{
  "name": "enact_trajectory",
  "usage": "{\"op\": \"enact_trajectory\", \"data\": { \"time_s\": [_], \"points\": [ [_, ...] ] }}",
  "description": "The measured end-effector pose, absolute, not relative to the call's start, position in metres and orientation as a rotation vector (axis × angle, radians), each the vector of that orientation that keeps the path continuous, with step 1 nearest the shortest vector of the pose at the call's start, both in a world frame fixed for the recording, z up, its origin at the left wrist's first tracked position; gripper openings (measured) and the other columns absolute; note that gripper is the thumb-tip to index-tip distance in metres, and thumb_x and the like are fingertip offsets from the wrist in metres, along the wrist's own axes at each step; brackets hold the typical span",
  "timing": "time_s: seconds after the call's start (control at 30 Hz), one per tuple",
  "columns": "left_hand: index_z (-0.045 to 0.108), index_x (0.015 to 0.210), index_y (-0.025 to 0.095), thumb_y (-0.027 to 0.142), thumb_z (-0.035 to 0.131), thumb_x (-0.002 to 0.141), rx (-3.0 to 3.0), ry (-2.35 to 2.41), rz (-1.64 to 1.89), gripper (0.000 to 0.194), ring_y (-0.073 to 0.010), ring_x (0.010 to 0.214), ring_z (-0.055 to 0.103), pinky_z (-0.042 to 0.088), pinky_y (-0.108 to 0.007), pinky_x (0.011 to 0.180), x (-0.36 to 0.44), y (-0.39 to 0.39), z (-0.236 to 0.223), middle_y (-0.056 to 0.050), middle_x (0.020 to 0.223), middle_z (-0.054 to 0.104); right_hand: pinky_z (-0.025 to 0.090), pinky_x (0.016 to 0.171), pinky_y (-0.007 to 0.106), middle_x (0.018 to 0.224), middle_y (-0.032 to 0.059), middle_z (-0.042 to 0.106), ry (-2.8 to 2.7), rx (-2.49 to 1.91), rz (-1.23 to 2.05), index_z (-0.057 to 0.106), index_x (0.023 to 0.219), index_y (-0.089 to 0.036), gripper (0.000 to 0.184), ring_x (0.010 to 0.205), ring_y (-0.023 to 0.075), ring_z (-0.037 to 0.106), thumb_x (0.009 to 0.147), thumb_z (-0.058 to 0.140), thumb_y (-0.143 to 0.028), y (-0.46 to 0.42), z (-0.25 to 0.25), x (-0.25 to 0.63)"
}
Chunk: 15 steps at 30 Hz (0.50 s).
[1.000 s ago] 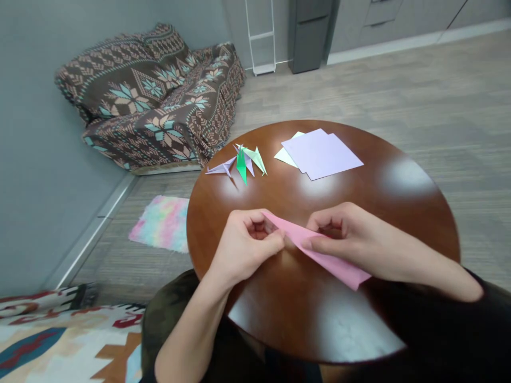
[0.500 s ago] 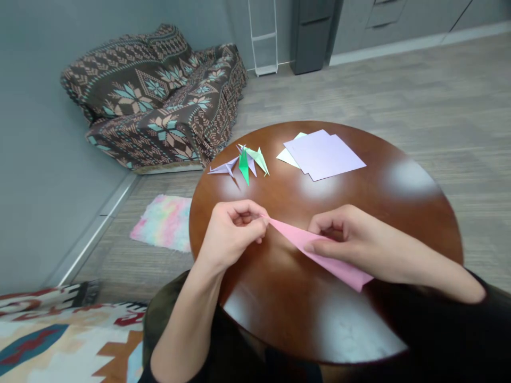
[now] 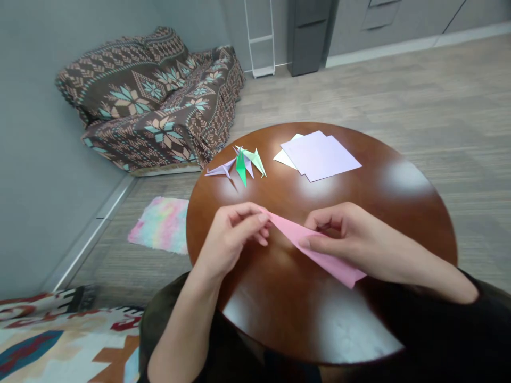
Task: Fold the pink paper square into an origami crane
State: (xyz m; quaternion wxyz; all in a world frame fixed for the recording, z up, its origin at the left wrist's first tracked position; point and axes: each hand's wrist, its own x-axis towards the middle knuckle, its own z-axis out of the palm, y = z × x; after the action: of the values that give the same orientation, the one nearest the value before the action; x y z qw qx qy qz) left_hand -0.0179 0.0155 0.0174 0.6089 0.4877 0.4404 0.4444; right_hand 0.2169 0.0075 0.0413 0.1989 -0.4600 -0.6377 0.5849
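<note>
A folded sheet of pink origami paper [image 3: 288, 232] stretches between my hands, above the near half of a round brown table [image 3: 279, 330]. My left hand [image 3: 239, 230] pinches its narrow left tip between thumb and index finger, the other fingers loosely curled below. On the wider right part, my right hand [image 3: 339, 236] grips the upper edge, thumb on the near side and fingers behind. Part of the paper is hidden under that hand. Beyond my left hand stand several folded paper cranes, among them a green one [image 3: 241, 169] and a purple one [image 3: 222, 169].
Purple square sheets [image 3: 321, 155] lie at the table's far side, over a pale green sheet [image 3: 284, 158]. A sofa with a patterned cover [image 3: 159, 106] stands at the back left. A pastel fluffy rug [image 3: 159, 224] lies on the floor left of the table.
My left thumb and index finger have shifted slightly along the pink paper's tip, and the lower fingers have loosened. The right hand keeps its grip. The whole view has moved a little.
</note>
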Motion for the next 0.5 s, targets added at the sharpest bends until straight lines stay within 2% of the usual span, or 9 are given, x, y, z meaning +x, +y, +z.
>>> {"op": "enact_trajectory", "data": {
  "time_s": [0.13, 0.5],
  "points": [
    [0.078, 0.08, 0.014, 0.024, 0.085, 0.077, 1.178, 0.968, 0.859, 0.012, -0.0107, 0.053, 0.061, 0.05, -0.021, 0.052, 0.001, 0.003, 0.013, -0.002, 0.066, 0.069, 0.03, 0.05, 0.021, 0.065, -0.0026, 0.056, -1.779, -1.292, 1.619, 0.068, 0.075, -0.015, 0.018, 0.059, 0.0106, 0.045, 0.087, 0.067, -0.028, 0.008, 0.042, 0.216],
    [0.075, 0.071, 0.009, 0.015, 0.086, 0.067, 1.15, 1.005, 0.783, 0.014, -0.0094, 0.048, 0.057, 0.049, -0.019, 0.049, 0.013, 0.001, 0.018, 0.0, 0.058, 0.066, 0.033, 0.05, 0.021, 0.066, -0.0011, 0.059, -1.781, -1.289, 1.594, 0.069, 0.075, -0.015, 0.02, 0.06, 0.0115, 0.047, 0.084, 0.072, -0.032, 0.011, 0.037, 0.217]
  ]
}}
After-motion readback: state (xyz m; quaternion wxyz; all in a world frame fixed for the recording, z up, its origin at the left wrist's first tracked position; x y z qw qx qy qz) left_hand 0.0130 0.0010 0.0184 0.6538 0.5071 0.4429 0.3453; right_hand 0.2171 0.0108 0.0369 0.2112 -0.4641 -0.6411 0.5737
